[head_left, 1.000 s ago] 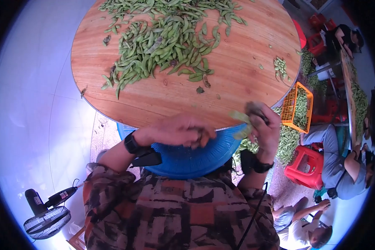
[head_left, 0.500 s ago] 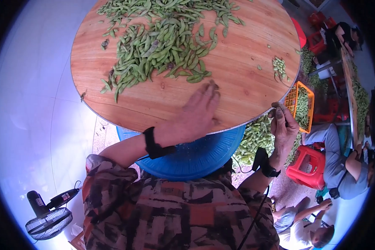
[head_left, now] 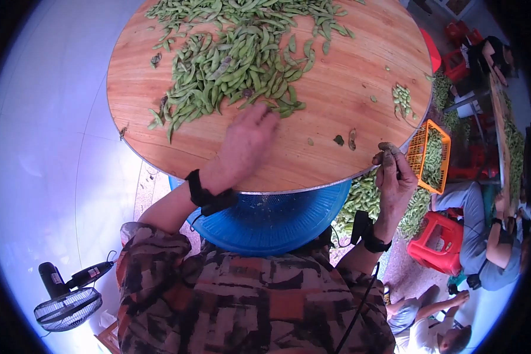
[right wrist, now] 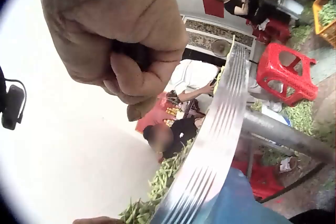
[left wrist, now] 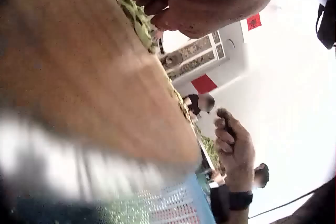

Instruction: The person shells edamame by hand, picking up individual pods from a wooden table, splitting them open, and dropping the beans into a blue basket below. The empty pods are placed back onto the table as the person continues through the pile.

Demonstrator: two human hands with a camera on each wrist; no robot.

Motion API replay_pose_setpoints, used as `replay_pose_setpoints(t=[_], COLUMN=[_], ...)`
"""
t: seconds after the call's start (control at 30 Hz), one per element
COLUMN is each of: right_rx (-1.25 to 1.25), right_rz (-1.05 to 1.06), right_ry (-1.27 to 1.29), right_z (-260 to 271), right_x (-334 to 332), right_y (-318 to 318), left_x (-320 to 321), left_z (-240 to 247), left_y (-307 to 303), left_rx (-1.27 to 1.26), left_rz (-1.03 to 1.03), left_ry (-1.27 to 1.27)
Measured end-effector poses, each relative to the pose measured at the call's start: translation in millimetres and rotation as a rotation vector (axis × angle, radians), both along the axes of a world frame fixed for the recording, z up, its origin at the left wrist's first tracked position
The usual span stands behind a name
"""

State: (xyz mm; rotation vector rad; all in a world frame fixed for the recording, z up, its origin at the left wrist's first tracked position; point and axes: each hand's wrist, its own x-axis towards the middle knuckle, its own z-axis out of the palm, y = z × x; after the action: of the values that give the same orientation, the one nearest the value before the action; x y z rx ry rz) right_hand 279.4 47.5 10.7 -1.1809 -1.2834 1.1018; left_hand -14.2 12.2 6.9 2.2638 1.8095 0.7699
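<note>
While the left hand (head_left: 248, 144) is down at the near edge of the big pile of green pods (head_left: 218, 74), its fingers bend toward them. They are a bit blurry, so I can't tell if they pinch a pod. The pods lie on a round wood worktop (head_left: 312, 162), most of them at the far side and in the middle.

By the near right edge of the worktop is the right hand (head_left: 396, 174). Its fingers are curled in, with dark tips close together. I can't tell if something small is inside.

Just beside that hand, on the wood, are a dark bit (head_left: 338, 140) and a brown scrap (head_left: 352, 139). Farther up the right side is a small heap of pale beans (head_left: 402, 95).

A blue tub (head_left: 271, 233) sits under the near edge, in front of the person's tummy. On the right, an orange crate (head_left: 416, 152) has more pods in it, and a red stool (head_left: 425, 255) stands near it. A black fan (head_left: 71, 310) is on the left.
</note>
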Motion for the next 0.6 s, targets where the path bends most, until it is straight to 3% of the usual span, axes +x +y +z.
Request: replay_pose_setpoints(t=[0.07,0.4,0.5,0.57,0.6], right_rx=[-0.017,-0.028,-0.023,-0.011,-0.014], right_rz=[0.027,0.074,0.089,0.098,0.099], right_ry=[0.009,-0.069,-0.089,-0.089,-0.091], right_z=[3,3,3,-2,-1], right_x=[-5,-15,-18,-18,-18], right_y=[0,-2,-2,-3,-4], left_x=[-14,-52,-60,-61,-58], left_z=[-3,-8,-7,3,14], left_y=[9,21,24,18,12], left_rx=[0.131,0.055,0.142,-0.329,-0.331], left_rz=[0.143,0.111,0.093,0.214,0.216], left_ry=[0.066,0.051,-0.141,-0.916,-0.918])
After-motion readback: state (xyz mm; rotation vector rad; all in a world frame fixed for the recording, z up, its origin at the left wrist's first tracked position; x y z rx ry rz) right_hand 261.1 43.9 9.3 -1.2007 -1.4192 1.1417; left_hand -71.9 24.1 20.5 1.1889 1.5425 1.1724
